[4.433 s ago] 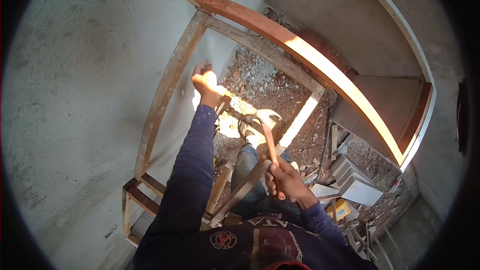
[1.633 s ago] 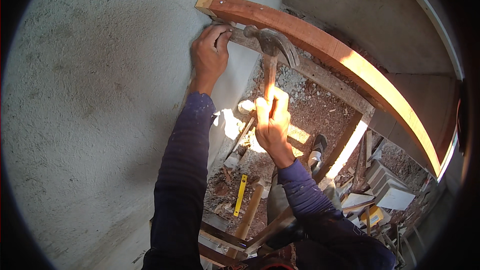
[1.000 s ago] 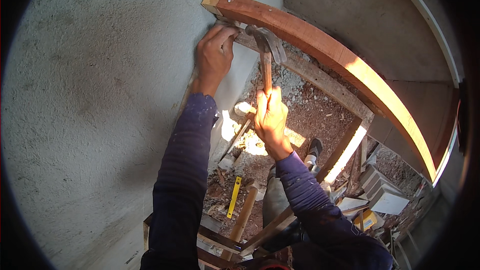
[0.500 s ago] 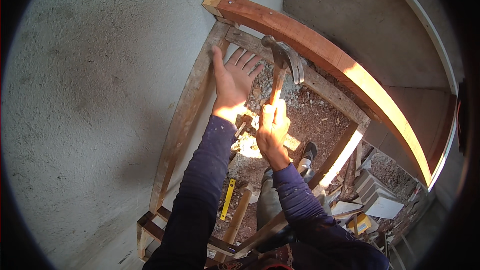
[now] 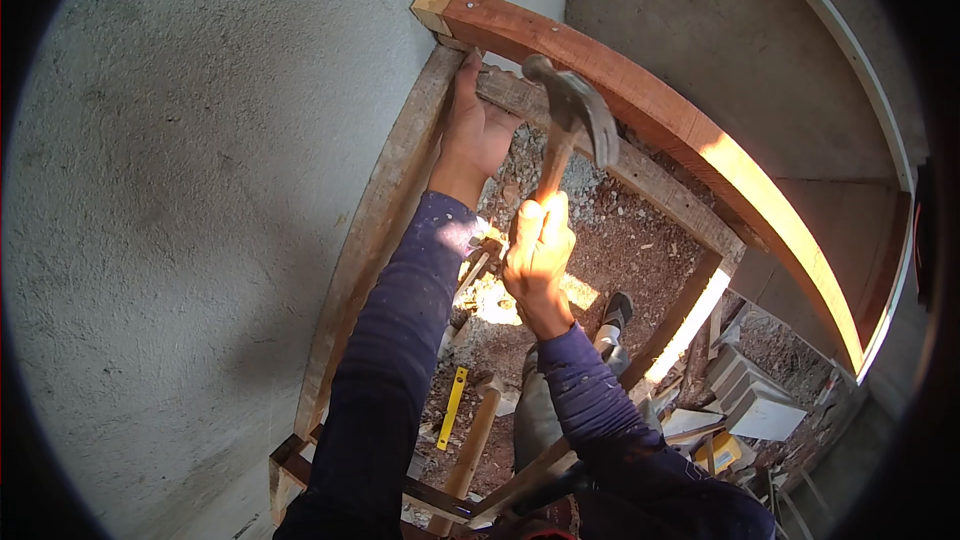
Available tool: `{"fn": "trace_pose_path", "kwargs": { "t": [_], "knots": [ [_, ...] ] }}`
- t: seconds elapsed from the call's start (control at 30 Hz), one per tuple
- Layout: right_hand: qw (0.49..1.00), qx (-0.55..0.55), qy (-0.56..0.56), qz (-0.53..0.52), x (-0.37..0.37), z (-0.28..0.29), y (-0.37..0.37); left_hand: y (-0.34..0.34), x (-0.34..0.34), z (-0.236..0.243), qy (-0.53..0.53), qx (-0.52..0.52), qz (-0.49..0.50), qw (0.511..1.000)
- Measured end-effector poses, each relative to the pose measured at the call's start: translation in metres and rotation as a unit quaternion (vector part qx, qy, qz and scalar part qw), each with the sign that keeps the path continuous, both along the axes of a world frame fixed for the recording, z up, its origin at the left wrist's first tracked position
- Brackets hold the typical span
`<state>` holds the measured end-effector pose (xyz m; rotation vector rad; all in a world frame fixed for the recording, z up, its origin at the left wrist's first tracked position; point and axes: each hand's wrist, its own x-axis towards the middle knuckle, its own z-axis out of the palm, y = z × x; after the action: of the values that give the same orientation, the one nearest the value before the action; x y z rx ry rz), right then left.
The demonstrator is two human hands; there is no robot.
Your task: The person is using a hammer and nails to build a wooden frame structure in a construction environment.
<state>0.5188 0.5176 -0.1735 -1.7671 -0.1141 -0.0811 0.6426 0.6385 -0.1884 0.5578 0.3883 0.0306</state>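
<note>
My right hand (image 5: pixel 537 252) grips the wooden handle of a claw hammer (image 5: pixel 572 116), its steel head raised near the top of a wooden frame. My left hand (image 5: pixel 478 125) reaches up to the corner where a weathered rail (image 5: pixel 610 157) meets the upright post (image 5: pixel 380 230), fingers pressed against the wood; whether it pinches a nail I cannot tell. A reddish-brown beam (image 5: pixel 640 105) runs above the rail.
A rough grey plastered wall (image 5: pixel 200 200) fills the left. Far below lie red earth and rubble (image 5: pixel 630 240), a yellow level (image 5: pixel 452 407), a wooden handle (image 5: pixel 470 450), white blocks (image 5: pixel 760 405) and lower frame braces (image 5: pixel 430 495). My shoe (image 5: pixel 615 312) shows below.
My left hand, spread open half a second ago, has gone back up to the frame corner. The hammer head has shifted slightly and stays raised beside the rail.
</note>
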Motion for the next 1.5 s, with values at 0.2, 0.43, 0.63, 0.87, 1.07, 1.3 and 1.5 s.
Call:
{"fn": "trace_pose_path", "kwargs": {
  "t": [0.2,0.43,0.63,0.87,1.07,1.3,1.5],
  "knots": [
    [0.987,-0.067,0.14,0.039,0.012,0.006,0.005,0.007,-0.001,-0.003,0.019,-0.023,-0.03,0.999],
    [0.995,0.083,0.031,-0.049,-0.001,-0.002,0.006,0.001,-0.001,0.01,0.02,-0.036,0.007,0.999],
    [0.996,-0.006,0.093,-0.005,0.003,0.013,0.003,0.006,-0.004,0.007,-0.007,-0.022,0.001,1.0],
    [0.998,-0.038,0.052,0.024,0.011,-0.003,0.006,0.013,-0.005,-0.012,-0.021,0.005,-0.05,0.999],
    [0.995,0.078,0.055,-0.026,-0.007,0.009,-0.006,0.005,-0.008,0.012,-0.007,-0.083,-0.021,0.996],
    [0.981,0.108,0.152,-0.061,-0.015,0.001,-0.023,-0.01,-0.046,0.012,0.112,0.211,0.058,0.969],
    [0.987,0.078,0.131,-0.052,-0.022,-0.003,-0.038,0.02,-0.04,0.048,-0.162,0.853,0.132,0.478]
  ]
}}
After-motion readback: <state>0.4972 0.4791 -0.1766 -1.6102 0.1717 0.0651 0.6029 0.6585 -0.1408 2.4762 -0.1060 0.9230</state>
